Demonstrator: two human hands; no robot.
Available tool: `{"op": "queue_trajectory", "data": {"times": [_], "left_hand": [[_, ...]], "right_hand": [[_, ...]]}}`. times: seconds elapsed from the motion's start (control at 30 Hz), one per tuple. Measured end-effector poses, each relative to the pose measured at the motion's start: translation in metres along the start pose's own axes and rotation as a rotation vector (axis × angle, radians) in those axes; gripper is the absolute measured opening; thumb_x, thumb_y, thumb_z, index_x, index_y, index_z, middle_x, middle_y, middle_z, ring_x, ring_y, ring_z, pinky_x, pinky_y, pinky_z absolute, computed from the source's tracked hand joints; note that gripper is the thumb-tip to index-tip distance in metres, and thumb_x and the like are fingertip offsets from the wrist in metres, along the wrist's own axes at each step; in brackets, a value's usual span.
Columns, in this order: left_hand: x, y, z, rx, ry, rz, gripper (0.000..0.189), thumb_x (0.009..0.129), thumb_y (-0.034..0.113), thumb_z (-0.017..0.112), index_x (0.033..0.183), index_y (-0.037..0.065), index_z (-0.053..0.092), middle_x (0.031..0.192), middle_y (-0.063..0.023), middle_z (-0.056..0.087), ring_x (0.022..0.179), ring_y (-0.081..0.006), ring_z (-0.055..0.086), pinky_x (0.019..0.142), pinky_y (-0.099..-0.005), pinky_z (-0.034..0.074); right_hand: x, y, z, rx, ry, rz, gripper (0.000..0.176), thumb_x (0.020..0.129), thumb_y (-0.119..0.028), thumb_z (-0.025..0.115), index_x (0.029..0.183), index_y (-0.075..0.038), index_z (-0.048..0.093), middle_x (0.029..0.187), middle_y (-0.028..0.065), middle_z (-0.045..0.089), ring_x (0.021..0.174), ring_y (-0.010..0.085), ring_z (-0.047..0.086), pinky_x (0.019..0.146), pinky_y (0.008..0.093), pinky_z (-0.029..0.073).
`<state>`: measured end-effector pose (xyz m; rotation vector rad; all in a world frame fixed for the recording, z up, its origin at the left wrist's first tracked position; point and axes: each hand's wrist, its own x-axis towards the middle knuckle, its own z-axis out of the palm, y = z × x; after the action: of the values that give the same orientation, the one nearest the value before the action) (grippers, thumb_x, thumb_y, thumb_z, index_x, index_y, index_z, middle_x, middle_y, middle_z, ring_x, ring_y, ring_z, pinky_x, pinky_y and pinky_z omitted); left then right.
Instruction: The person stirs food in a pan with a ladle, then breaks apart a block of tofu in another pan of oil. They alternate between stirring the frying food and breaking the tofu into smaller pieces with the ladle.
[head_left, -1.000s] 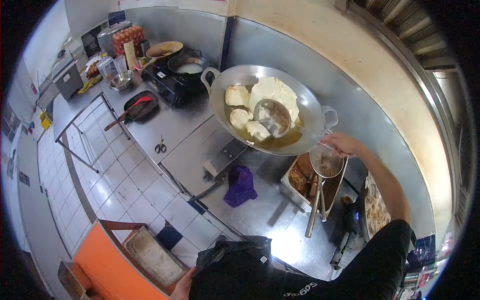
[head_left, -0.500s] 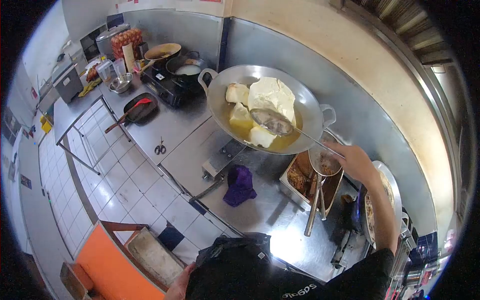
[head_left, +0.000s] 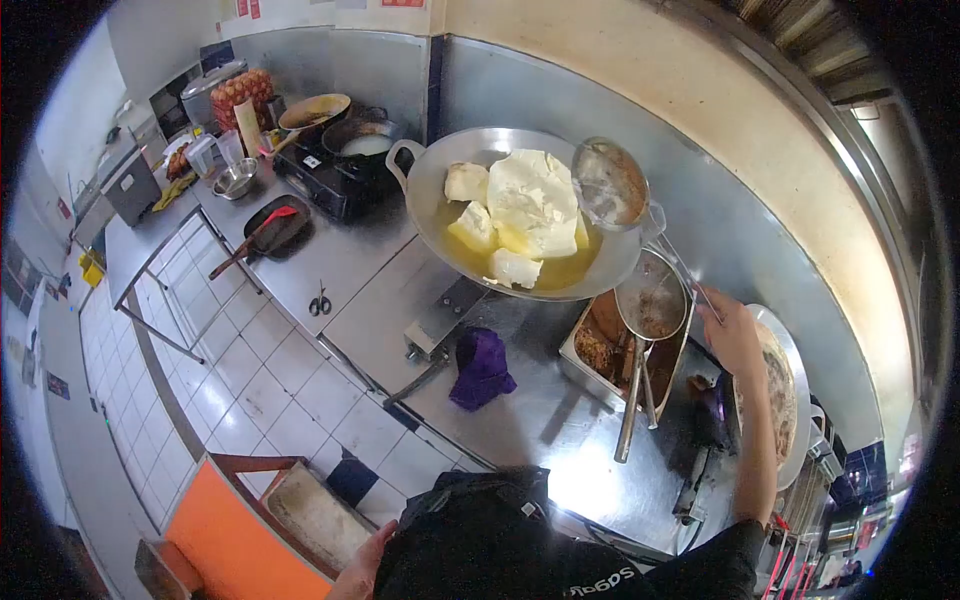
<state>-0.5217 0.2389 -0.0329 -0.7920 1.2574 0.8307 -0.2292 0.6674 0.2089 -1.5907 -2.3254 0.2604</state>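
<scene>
My right hand (head_left: 728, 328) grips the handle of a round metal strainer (head_left: 610, 183), whose head is over the right rim of a large wok (head_left: 425, 205). Inside the wok, pale yellow blocks (head_left: 535, 205) sit in yellow liquid. Just left of my right hand, a long-handled metal pan (head_left: 652, 300) rests over a rectangular tray of brown food (head_left: 597, 350). Low in the view, my left hand (head_left: 368, 562) is beside my dark clothing, partly hidden; its fingers cannot be made out.
A purple cloth (head_left: 482, 370) lies on the steel counter. Farther left are scissors (head_left: 320, 300), a dark square pan (head_left: 278, 228), a metal bowl (head_left: 237, 180) and a black stove (head_left: 318, 180). Another large pan (head_left: 790, 400) stands at the right. An orange panel (head_left: 235, 535) is below.
The strainer has moved right, from above the yellow blocks to the wok's right rim. My right hand has shifted slightly right and down with it.
</scene>
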Motion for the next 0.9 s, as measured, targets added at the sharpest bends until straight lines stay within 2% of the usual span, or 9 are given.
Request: {"op": "queue_trajectory", "data": {"times": [0.07,0.2,0.4,0.43,0.47,0.57,0.7,0.8,0.9], "left_hand": [[-0.014,-0.002,0.004,-0.072,-0.15,-0.101,0.051,0.088,0.048,0.052,0.104,0.001,0.065,0.093,-0.0134,0.068,0.077,-0.0311,0.064,0.074,-0.0434,0.052],[-0.018,-0.005,0.0,-0.225,-0.17,-0.095,0.039,0.091,0.041,0.052,0.108,0.008,0.063,0.078,-0.0093,0.069,0.054,-0.0249,0.062,0.052,-0.0385,0.053],[0.005,-0.013,-0.023,-0.233,-0.163,-0.045,0.038,0.094,0.038,0.048,0.116,0.009,0.059,0.085,-0.012,0.069,0.06,-0.0257,0.064,0.055,-0.0405,0.054],[0.009,-0.015,-0.026,-0.188,-0.179,-0.02,0.043,0.092,0.042,0.049,0.11,0.005,0.062,0.086,-0.0135,0.069,0.067,-0.0284,0.064,0.065,-0.0416,0.053],[0.013,-0.017,-0.03,-0.142,-0.194,0.005,0.05,0.09,0.046,0.05,0.105,0.001,0.064,0.088,-0.0151,0.068,0.074,-0.031,0.064,0.074,-0.0427,0.052],[0.042,-0.014,-0.053,-0.267,-0.308,-0.157,0.039,0.096,0.036,0.044,0.125,0.01,0.052,0.091,-0.0134,0.068,0.067,-0.0265,0.066,0.06,-0.0418,0.055],[0.048,-0.02,-0.056,-0.29,-0.363,-0.082,0.038,0.096,0.036,0.045,0.12,0.009,0.055,0.091,-0.014,0.068,0.067,-0.0266,0.065,0.061,-0.0413,0.055],[0.045,-0.02,-0.05,-0.199,-0.181,-0.01,0.039,0.095,0.038,0.046,0.111,0.006,0.061,0.084,-0.0139,0.068,0.062,-0.0267,0.065,0.058,-0.0421,0.054],[0.06,-0.015,-0.058,-0.196,-0.332,-0.125,0.039,0.094,0.04,0.047,0.106,0.006,0.063,0.077,-0.0122,0.068,0.056,-0.0265,0.063,0.055,-0.0419,0.054]], "right_hand": [[-0.001,0.001,0.01,-0.001,0.037,-0.003,0.031,0.087,-0.012,0.055,0.116,-0.003,0.058,0.091,0.023,0.064,0.085,0.0374,0.063,0.073,0.0377,0.048],[0.003,0.009,0.04,0.271,0.003,0.043,0.025,0.087,-0.011,0.053,0.108,0.001,0.059,0.059,0.0107,0.055,0.048,0.0166,0.054,0.049,0.0334,0.043],[0.012,0.019,0.085,0.27,-0.08,0.002,0.029,0.085,-0.013,0.054,0.107,0.005,0.058,0.064,0.0151,0.059,0.052,0.0206,0.058,0.054,0.034,0.046],[0.012,0.013,0.085,0.238,-0.057,-0.037,0.029,0.085,-0.012,0.054,0.108,0.005,0.058,0.067,0.0168,0.061,0.053,0.0225,0.059,0.056,0.0346,0.047],[0.004,-0.006,0.072,0.306,-0.152,0.129,0.03,0.083,-0.012,0.054,0.108,0.006,0.058,0.077,0.0222,0.064,0.065,0.0317,0.064,0.065,0.0381,0.049],[0.005,0.004,0.085,0.227,-0.093,-0.003,0.031,0.083,-0.011,0.055,0.107,0.006,0.058,0.084,0.0242,0.064,0.075,0.0376,0.063,0.071,0.0406,0.048],[-0.002,-0.004,0.085,0.201,-0.065,-0.094,0.029,0.082,-0.01,0.056,0.106,0.007,0.058,0.089,0.0264,0.063,0.086,0.0414,0.062,0.074,0.0431,0.047],[-0.011,-0.007,0.089,0.217,-0.027,-0.216,0.024,0.084,-0.009,0.053,0.102,0.006,0.056,0.053,0.0122,0.051,0.045,0.0169,0.052,0.047,0.033,0.041],[-0.026,-0.036,0.075,0.204,-0.07,-0.154,0.025,0.084,-0.009,0.054,0.104,0.006,0.056,0.056,0.0156,0.054,0.047,0.0211,0.054,0.05,0.035,0.042]]}}
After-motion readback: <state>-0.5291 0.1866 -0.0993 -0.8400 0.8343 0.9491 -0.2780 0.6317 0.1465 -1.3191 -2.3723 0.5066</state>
